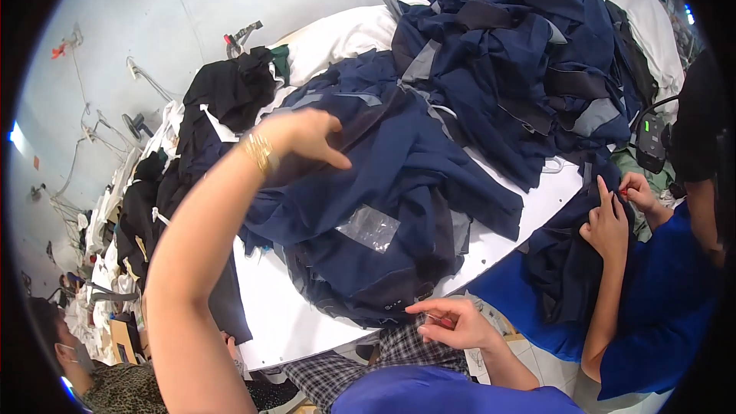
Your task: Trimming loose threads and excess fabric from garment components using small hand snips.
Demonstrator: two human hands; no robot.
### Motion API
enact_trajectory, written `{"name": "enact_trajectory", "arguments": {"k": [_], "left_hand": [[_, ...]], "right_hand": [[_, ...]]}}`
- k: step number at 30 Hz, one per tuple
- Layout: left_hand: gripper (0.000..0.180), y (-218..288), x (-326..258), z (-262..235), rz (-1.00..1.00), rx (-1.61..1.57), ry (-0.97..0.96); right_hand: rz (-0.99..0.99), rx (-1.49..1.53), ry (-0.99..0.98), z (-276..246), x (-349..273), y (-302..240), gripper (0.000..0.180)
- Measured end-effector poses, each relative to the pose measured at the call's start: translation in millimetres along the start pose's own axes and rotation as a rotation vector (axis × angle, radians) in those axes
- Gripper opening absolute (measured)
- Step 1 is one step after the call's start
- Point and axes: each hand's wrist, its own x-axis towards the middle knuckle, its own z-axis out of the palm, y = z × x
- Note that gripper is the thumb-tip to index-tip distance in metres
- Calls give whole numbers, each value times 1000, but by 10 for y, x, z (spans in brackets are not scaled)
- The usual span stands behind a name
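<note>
My left hand (pixel 307 136), with a gold bracelet at the wrist, reaches over a heap of navy garments (pixel 399 153). Its fingers are curved and apart, and nothing shows between them. Down at the table's near edge, my right hand (pixel 456 323) is closed round a small red-handled tool (pixel 445 323), mostly hidden by the fingers. The index finger points left, at the lower edge of a navy garment (pixel 360 280) that hangs over the table edge. On this garment lies a clear plastic bag (pixel 372 228) with small contents that I cannot make out.
The white table (pixel 264 310) carries the heap, and a taller navy pile (pixel 521 46) rises at the back right. Black cloth (pixel 222 96) lies at the left. Close on my right, a co-worker's hands (pixel 608 226) work on a navy garment (pixel 567 261). Another person (pixel 65 353) is at lower left.
</note>
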Motion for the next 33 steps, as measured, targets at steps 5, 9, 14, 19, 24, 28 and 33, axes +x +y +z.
{"name": "enact_trajectory", "arguments": {"k": [5,9,14,19,24,28,33], "left_hand": [[21,-1,-197,704,193,-554,619],[20,-100,-884,748,20,-644,966],[10,-30,-2208,1264,-180,-783,945],[23,229,-3462,2629,-544,-1255,916],[37,652,-4212,3959,-1006,-1531,1428],[38,961,-4609,4680,-1344,-1500,1379],[32,1060,-4619,5047,-1469,-970,1228]], "right_hand": [[-14,-90,-46,155,100,-79,36],[-7,-22,-86,284,181,-256,35],[-105,94,1,324,272,-292,33],[-225,32,124,428,571,-450,25],[-232,-79,178,669,915,-474,23],[-148,-243,162,813,1115,-363,23],[-180,-333,166,833,1224,-139,27]]}}
